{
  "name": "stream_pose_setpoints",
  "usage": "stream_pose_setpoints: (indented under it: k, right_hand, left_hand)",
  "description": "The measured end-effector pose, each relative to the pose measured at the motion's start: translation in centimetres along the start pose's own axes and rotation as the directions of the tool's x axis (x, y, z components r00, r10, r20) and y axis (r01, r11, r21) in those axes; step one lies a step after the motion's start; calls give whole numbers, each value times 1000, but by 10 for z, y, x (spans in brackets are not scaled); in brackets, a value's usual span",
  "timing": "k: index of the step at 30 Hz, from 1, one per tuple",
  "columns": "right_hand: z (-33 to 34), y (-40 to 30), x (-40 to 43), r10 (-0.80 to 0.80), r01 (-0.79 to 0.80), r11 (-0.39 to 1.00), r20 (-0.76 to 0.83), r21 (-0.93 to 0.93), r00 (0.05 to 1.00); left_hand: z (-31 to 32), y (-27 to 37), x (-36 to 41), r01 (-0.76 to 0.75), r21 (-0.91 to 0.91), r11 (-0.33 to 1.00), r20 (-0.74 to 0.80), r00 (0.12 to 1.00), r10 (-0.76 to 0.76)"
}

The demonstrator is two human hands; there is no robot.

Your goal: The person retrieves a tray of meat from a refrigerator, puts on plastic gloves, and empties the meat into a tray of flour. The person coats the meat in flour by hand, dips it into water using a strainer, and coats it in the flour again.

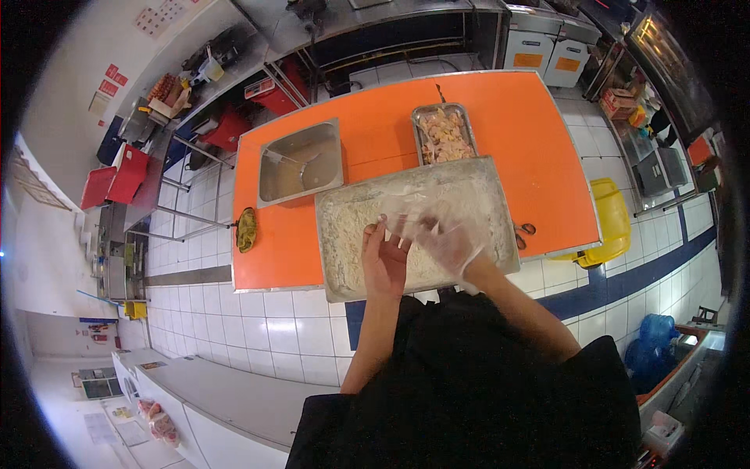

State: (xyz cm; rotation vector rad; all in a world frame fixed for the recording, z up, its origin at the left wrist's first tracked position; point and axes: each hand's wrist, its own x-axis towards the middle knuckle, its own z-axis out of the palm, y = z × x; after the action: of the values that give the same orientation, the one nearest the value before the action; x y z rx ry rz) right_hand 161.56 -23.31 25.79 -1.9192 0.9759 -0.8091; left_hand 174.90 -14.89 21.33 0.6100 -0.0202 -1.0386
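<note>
My right hand [451, 243] wears a clear plastic glove and is over a wide metal tray of white flour [345, 246]. Bare and palm up, my left hand [387, 252] is left of it, over the same tray. Clear plastic film [404, 205] stretches between the fingers of both hands; blur hides exactly how they touch it. Behind the tray is a smaller metal pan of raw chicken pieces [446, 133]. A deep steel container [272, 184] holding cloudy liquid and a wire-handled utensil [303, 170] stands at the back left.
The orange table [533, 164] has a metal edge. Scissors [521, 234] lie right of the flour tray, and a green-yellow bundle [246, 230] lies at the left edge. A yellow bin [609, 223] stands beyond the right edge. A white chest freezer [234, 398] is at lower left.
</note>
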Motion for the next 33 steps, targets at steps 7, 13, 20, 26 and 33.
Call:
stream_pose_setpoints:
  k: [7, 13, 20, 26, 33]
  right_hand:
    - [19, 7, -12, -222, 224, 962, 32, -157, 975]
    - [27, 23, -12, -188, 180, 982, 172, 61, 967]
    - [28, 19, -19, -229, 187, 972, 395, 141, 890]
    - [39, 36, -25, -279, 249, 960, 314, 131, 908]
    - [38, 32, -31, -234, 218, 972, 397, 84, 888]
  left_hand:
    - [5, -14, -4, -64, 52, 997, 51, 997, 61]
    - [-25, -14, 8, -122, 263, 957, 67, 992, 109]
    - [-24, -5, 8, 9, 423, 906, -22, 1000, 1]
    - [-31, -12, 6, -79, 314, 946, -9, 996, 86]
    - [-51, -12, 3, 104, 428, 898, -63, 994, -85]
